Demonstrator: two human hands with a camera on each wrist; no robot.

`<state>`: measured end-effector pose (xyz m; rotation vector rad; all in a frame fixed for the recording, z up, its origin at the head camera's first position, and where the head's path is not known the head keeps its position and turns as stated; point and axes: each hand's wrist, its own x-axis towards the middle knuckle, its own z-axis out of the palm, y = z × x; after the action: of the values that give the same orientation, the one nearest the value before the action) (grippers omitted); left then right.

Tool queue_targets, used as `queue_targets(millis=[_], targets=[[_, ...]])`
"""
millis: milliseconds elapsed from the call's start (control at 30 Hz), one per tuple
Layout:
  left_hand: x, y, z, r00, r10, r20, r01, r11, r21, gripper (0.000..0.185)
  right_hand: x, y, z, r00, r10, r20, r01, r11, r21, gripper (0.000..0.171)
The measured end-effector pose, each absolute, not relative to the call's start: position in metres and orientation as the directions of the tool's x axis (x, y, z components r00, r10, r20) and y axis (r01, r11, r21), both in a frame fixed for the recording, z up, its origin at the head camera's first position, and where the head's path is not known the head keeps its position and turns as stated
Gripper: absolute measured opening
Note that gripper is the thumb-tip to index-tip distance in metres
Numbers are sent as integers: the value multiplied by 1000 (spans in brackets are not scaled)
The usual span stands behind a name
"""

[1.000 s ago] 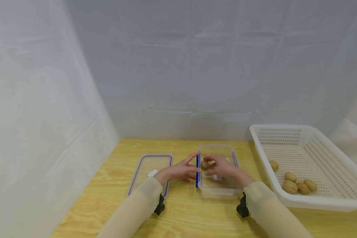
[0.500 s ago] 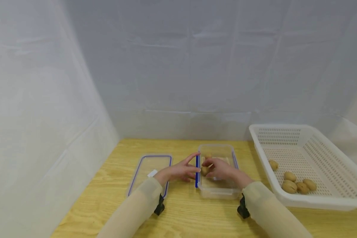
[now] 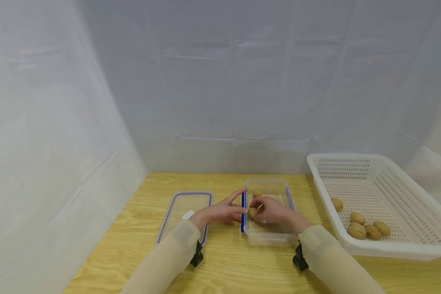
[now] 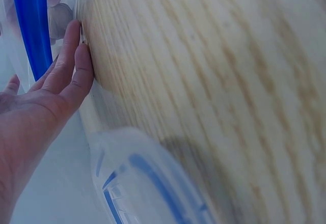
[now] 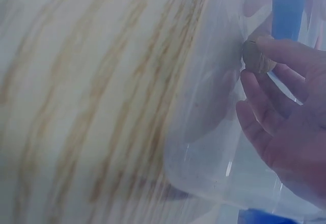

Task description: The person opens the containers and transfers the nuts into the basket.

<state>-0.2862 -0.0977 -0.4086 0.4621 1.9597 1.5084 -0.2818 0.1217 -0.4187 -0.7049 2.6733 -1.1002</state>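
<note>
Your right hand [image 3: 271, 210] pinches a walnut [image 3: 252, 212] inside the clear container [image 3: 268, 237] — your left hand [image 3: 220, 212], fingers straight, steadies its side.

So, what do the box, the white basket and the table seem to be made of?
The box looks like clear, glossy plastic: the table shows through its walls, and a blue strip runs along its side. The white basket seems to be matte moulded plastic, with rows of small holes. The table looks like light wood or a wood-look laminate; the grain pattern is plain, the core is not visible.
</note>
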Motion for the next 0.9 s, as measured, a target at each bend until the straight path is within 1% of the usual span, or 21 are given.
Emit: queue_targets(millis=[267, 400, 600, 700, 900], targets=[[-286, -98, -407, -748, 615, -250, -85, 284, 955, 74, -282, 122, -418, -880, -473, 38, -355, 605, -713, 26], [-285, -99, -407, -748, 615, -249, -86, 282, 956, 74, -283, 123, -417, -896, -442, 38, -320, 585, -745, 27], [-285, -98, -408, -749, 615, -245, -85, 277, 957, 74, -285, 128, -411, -906, -417, 77, -312, 530, -788, 30], [-285, -96, -409, -751, 610, -255, -101, 275, 956, 74, -285, 133, -407, -901, -418, 114, -333, 501, -798, 32], [-286, -96, -409, -753, 607, -253, -95, 280, 955, 73, -282, 141, -391, -877, -426, 221, -414, 437, -799, 33]])
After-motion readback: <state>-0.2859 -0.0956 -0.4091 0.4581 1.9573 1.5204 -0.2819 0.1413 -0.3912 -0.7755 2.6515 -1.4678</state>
